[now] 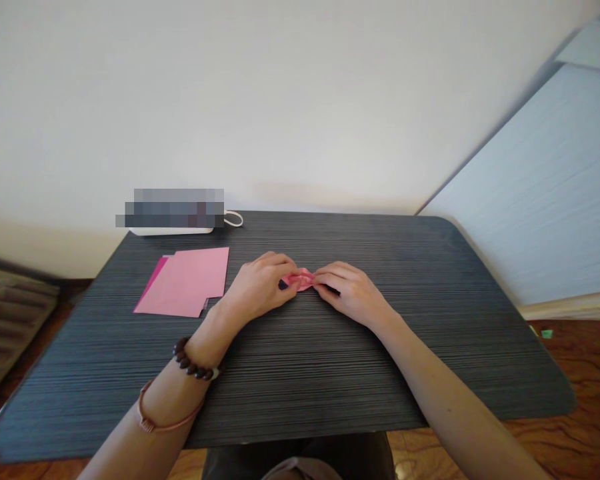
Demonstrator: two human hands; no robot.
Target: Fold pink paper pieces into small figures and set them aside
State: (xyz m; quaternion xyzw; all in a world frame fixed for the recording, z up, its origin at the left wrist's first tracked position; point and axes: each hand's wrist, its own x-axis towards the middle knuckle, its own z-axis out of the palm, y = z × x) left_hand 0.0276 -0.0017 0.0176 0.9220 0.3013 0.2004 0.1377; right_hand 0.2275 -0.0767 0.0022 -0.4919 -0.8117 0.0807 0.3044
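Between my two hands, over the middle of the dark table, is a small folded piece of pink paper (305,280). My left hand (263,283) pinches its left side between thumb and fingers. On the other side, the fingertips of my right hand (349,288) close on its right end. The fingers cover both ends of the paper, so its full shape is hidden. To the left of my left hand lies a stack of flat pink paper sheets (185,280), with a darker magenta sheet (153,283) showing under its left edge.
A white-based object (173,231), its upper part blurred out, stands at the table's back left with a white loop (234,219) beside it. The grey-black table (305,380) meets a white wall (300,100). A pale panel (540,187) stands to the right.
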